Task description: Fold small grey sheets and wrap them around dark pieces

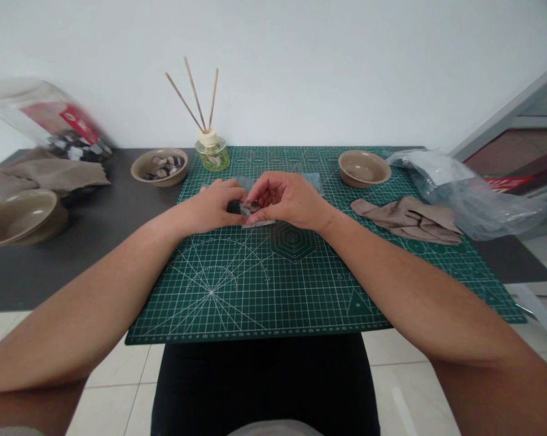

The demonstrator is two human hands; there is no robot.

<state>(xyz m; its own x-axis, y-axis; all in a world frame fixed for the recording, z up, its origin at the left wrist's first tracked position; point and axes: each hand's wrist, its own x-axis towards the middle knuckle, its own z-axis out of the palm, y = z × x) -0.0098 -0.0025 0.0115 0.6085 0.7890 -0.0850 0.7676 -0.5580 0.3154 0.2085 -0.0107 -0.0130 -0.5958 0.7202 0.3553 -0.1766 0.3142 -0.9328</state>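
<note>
Both hands meet above the upper middle of the green cutting mat (pixel 237 278). Between them is a small packet (pixel 248 209) with a clear, crinkled wrapper, a dark part at its left and a pale strip along its lower edge. My left hand (pixel 214 206) is closed on its left side, and the fingers of my right hand (pixel 286 198) pinch its right side. What sits inside the wrapper is mostly covered by fingers. Pieces of bluish clear plastic (pixel 314 180) show on the mat behind the hands.
A bowl of dark-and-pale pieces (pixel 164 163) and a reed diffuser (pixel 212 150) stand at back left. Stacked bowls (pixel 23 218), a cloth (pixel 50 169) and a clear jar (pixel 19 97) are farther left. Rightward lie another bowl (pixel 364 169), a brown cloth (pixel 409 219) and a plastic bag (pixel 468 194).
</note>
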